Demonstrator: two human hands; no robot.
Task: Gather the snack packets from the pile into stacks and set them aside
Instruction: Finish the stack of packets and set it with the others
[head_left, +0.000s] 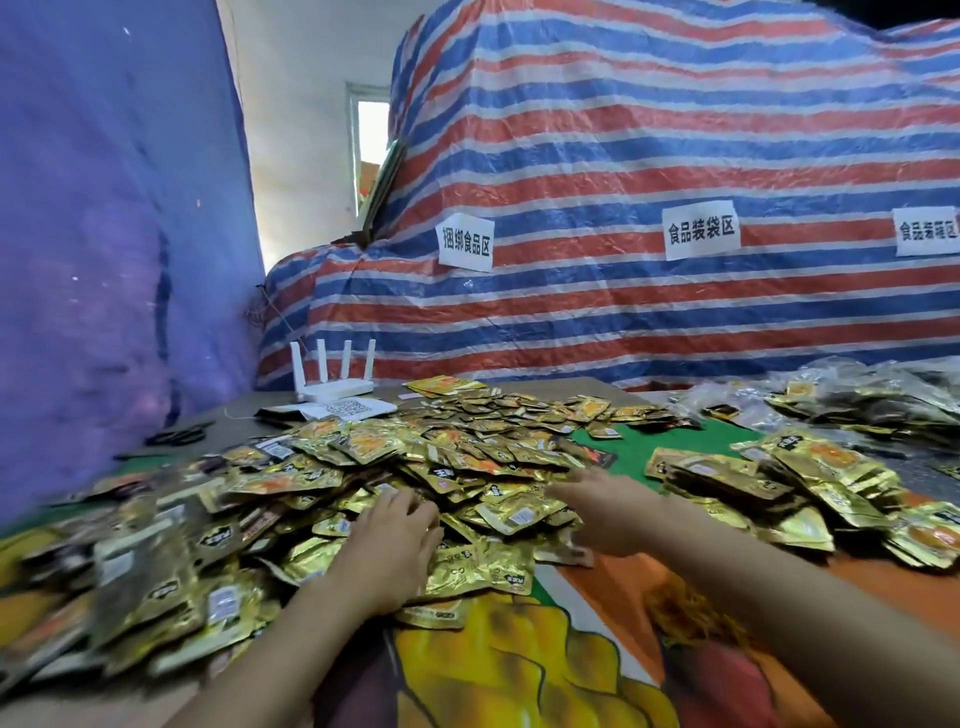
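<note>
Bench (613, 587) covered with a printed cloth, orange and yellow, with a green patch further back.

Pile of gold snack packets (415, 457) spreads across the left and centre of the bench, loose and overlapping, some face down.

Left hand (395, 540): palm down on the near side of the pile, fingers straight and resting on packets; grip wide, nothing pinched.

Right hand (608, 514): blurred, at the pile's right edge, fingers stretched leftward against the packets; grip wide.

Gathered stacks of packets (779, 483) lie to the right, apart from the pile across bare cloth.

More packets in clear bags (852, 395) far right.

White router (332, 379) with four antennas at the bench's back left.

Striped tarp (623, 156) behind, bearing paper labels (701, 229).
</note>
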